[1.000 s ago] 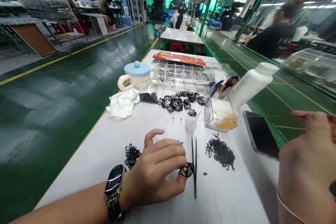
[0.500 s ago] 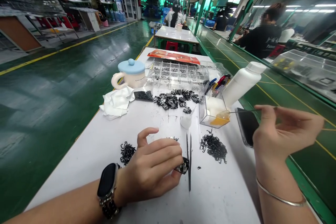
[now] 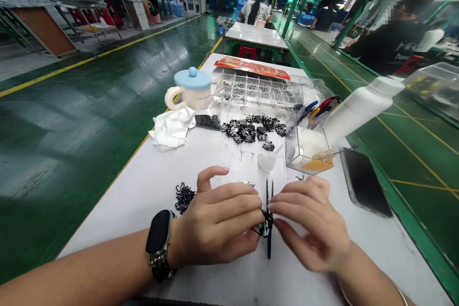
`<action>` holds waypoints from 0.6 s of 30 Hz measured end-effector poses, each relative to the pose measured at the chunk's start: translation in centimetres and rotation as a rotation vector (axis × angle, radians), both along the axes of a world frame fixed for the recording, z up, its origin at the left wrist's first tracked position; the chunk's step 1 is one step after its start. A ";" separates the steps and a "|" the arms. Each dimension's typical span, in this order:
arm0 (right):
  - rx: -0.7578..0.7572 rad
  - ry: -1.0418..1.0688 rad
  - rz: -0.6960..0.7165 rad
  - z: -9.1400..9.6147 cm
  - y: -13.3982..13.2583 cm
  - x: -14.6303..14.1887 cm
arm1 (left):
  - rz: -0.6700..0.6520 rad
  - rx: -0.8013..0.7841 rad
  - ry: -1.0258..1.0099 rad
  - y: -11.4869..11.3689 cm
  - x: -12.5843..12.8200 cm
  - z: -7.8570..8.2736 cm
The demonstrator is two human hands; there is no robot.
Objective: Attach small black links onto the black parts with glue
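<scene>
My left hand (image 3: 218, 222), with a dark watch (image 3: 159, 236) on its wrist, pinches a small black part (image 3: 261, 228) just above the white table (image 3: 201, 162). My right hand (image 3: 311, 224) has come in from the right. Its fingertips close right where that part meets the black tweezers (image 3: 267, 190) lying on the table. Which of the two it grips I cannot tell. Left of my left hand lies a small heap of black hooks (image 3: 183, 197).
Behind lie a pile of black parts (image 3: 251, 131), a white cloth (image 3: 172, 129), a blue-lidded mug (image 3: 190, 88), a clear compartment tray (image 3: 258, 91) and an orange packet (image 3: 251, 68). At right: a clear box (image 3: 308, 153), a white bottle (image 3: 358, 110), a phone (image 3: 366, 181). Other people work at far tables.
My right hand has come down from the raised position at the right, where it held a thin stick, to meet my left hand at the black part. The left hand stayed put.
</scene>
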State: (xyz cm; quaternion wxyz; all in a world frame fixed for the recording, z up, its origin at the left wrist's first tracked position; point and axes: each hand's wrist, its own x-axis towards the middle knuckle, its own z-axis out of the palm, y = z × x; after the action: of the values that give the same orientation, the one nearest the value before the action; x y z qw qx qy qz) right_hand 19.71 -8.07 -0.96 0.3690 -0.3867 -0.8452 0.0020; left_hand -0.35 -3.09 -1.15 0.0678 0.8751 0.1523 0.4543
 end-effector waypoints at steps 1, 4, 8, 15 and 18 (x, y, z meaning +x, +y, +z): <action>0.002 0.004 0.029 0.0 -0.1 -0.3 | 0.000 -0.002 0.004 0.0 0.0 0.0; 0.024 0.014 0.059 -0.1 -0.2 -0.5 | 0.000 -0.011 0.022 -0.1 0.0 -0.1; 0.031 0.011 0.048 -0.2 -0.2 -0.4 | -0.013 -0.021 0.033 0.0 -0.2 -0.4; -0.076 0.048 0.061 -0.5 -0.4 -0.5 | -0.021 -0.045 0.052 0.0 -0.2 -0.5; -0.133 0.085 0.070 -0.6 -0.4 -0.6 | -0.011 -0.046 0.047 0.0 -0.1 -0.4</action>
State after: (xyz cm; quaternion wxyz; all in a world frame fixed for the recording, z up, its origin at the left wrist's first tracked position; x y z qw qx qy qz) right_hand 19.14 -8.46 -1.53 0.3776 -0.3801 -0.8398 0.0876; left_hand -0.48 -3.09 -1.55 0.0868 0.8845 0.1596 0.4297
